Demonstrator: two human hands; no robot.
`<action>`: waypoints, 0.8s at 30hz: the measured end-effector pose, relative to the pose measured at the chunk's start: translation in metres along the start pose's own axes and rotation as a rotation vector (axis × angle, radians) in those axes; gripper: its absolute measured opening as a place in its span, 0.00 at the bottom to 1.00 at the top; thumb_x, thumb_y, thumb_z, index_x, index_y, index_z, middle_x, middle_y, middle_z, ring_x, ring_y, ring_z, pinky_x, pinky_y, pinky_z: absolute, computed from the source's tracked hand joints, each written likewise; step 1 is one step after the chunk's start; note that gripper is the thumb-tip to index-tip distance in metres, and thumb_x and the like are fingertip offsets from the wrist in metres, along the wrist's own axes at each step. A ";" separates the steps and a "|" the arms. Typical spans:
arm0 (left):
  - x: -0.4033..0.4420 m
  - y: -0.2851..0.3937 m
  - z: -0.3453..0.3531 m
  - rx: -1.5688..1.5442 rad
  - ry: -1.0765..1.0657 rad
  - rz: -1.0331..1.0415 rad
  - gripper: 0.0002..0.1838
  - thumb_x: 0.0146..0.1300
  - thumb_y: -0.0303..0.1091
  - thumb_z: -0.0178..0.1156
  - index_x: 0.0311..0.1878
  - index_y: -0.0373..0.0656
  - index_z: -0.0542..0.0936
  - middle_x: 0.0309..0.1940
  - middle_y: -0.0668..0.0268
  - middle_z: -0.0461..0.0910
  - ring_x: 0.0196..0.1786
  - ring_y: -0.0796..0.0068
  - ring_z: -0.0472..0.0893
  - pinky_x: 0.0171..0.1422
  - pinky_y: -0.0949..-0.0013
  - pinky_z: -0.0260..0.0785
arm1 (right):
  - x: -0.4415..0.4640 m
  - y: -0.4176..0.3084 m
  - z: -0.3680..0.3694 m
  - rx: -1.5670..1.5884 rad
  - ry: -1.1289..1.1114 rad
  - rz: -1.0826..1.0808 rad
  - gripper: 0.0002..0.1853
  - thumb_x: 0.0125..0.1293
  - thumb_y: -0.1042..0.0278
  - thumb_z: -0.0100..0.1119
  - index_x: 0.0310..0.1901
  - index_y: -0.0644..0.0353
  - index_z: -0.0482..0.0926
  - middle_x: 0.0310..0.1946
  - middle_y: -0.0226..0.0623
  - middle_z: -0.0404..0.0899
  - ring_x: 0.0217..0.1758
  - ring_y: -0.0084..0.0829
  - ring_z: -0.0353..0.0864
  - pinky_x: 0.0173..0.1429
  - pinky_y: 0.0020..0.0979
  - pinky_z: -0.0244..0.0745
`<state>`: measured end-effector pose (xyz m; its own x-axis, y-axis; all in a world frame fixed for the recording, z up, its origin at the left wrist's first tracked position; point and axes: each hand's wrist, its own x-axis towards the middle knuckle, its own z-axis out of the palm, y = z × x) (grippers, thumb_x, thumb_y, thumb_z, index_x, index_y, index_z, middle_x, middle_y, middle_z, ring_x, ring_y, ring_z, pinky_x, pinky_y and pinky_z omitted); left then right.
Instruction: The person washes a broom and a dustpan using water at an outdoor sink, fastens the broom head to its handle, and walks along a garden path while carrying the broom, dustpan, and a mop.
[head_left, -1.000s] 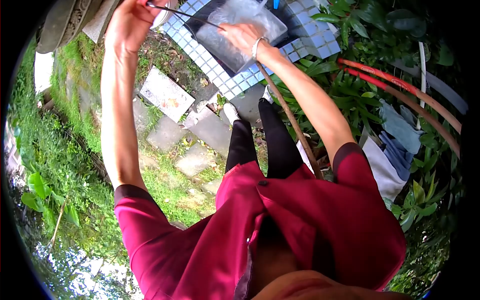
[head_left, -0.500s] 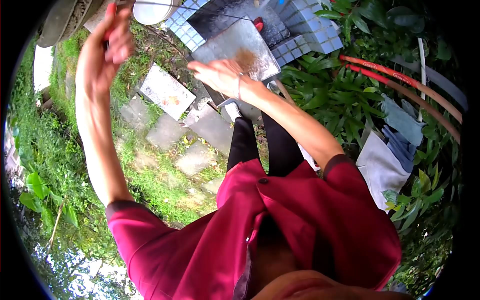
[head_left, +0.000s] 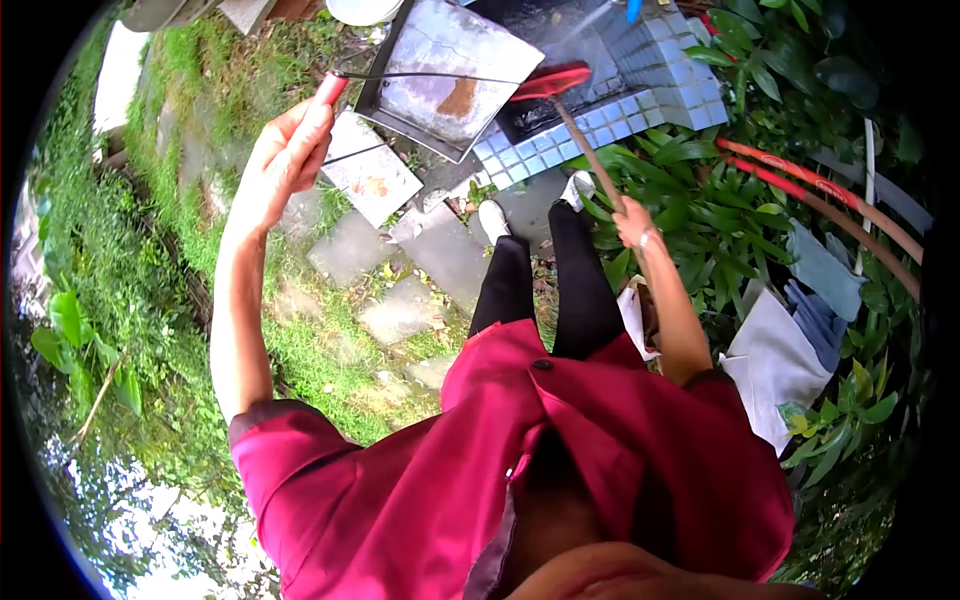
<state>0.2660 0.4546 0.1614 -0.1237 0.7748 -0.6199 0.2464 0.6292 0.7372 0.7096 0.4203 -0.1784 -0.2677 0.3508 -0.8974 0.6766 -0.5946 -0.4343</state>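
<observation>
My left hand (head_left: 285, 165), at the upper left, is closed round a red handle (head_left: 331, 88). A thin dark rod (head_left: 430, 75) runs from the handle's top across a grey metal pan (head_left: 415, 130) with raised edges. A brown patch (head_left: 458, 98) lies on the pan's pale surface. My right hand (head_left: 632, 222) is wrapped round the lower part of a long wooden stick (head_left: 592, 155). The stick's far end meets a red head (head_left: 550, 82) over the dark basin (head_left: 530, 118), just right of the pan.
Blue tiles (head_left: 550, 148) edge the basin. A white bucket (head_left: 365, 8) is at the top. Near my feet lie a pale slab (head_left: 375, 180) and paving stones (head_left: 440, 250). Red-ended poles (head_left: 800, 180), leafy plants (head_left: 700, 215), a white cloth (head_left: 775, 365) and blue gloves (head_left: 820, 320) are at right.
My right hand has left the pan's side, moved right and down, and taken hold of the wooden stick. The pan now sits farther up and left. My left hand has moved right and down.
</observation>
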 end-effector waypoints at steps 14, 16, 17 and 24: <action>0.050 -0.031 -0.064 0.367 -0.180 -0.008 0.19 0.66 0.56 0.48 0.36 0.50 0.75 0.16 0.83 0.53 0.16 0.91 0.52 0.18 0.80 0.42 | -0.183 -0.053 0.040 -0.388 0.004 -0.440 0.27 0.64 0.67 0.51 0.63 0.50 0.56 0.16 0.38 0.67 0.18 0.41 0.71 0.25 0.39 0.69; 0.067 -0.033 -0.066 0.329 -0.131 0.079 0.23 0.66 0.56 0.48 0.51 0.49 0.77 0.16 0.83 0.52 0.16 0.91 0.51 0.19 0.80 0.42 | -0.162 -0.067 0.068 -0.503 -0.024 -0.539 0.25 0.65 0.66 0.50 0.62 0.54 0.57 0.17 0.38 0.68 0.18 0.34 0.72 0.23 0.35 0.68; 0.082 -0.043 -0.085 0.364 -0.212 0.061 0.27 0.66 0.56 0.48 0.61 0.49 0.72 0.16 0.83 0.51 0.16 0.90 0.51 0.19 0.80 0.43 | -0.154 -0.097 0.071 -0.337 -0.189 -0.372 0.24 0.65 0.67 0.50 0.61 0.57 0.57 0.18 0.36 0.68 0.17 0.29 0.71 0.21 0.32 0.67; 0.070 -0.023 -0.049 0.489 -0.058 0.024 0.23 0.62 0.57 0.54 0.29 0.46 0.80 0.15 0.80 0.64 0.19 0.88 0.61 0.22 0.78 0.52 | -0.121 -0.133 0.101 0.522 -0.353 -0.241 0.20 0.66 0.73 0.48 0.58 0.61 0.60 0.18 0.25 0.60 0.12 0.17 0.60 0.15 0.22 0.60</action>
<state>0.2050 0.4973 0.1143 -0.0621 0.7751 -0.6288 0.6727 0.4980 0.5473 0.5822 0.3841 -0.0202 -0.6374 0.3127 -0.7042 0.1737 -0.8321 -0.5268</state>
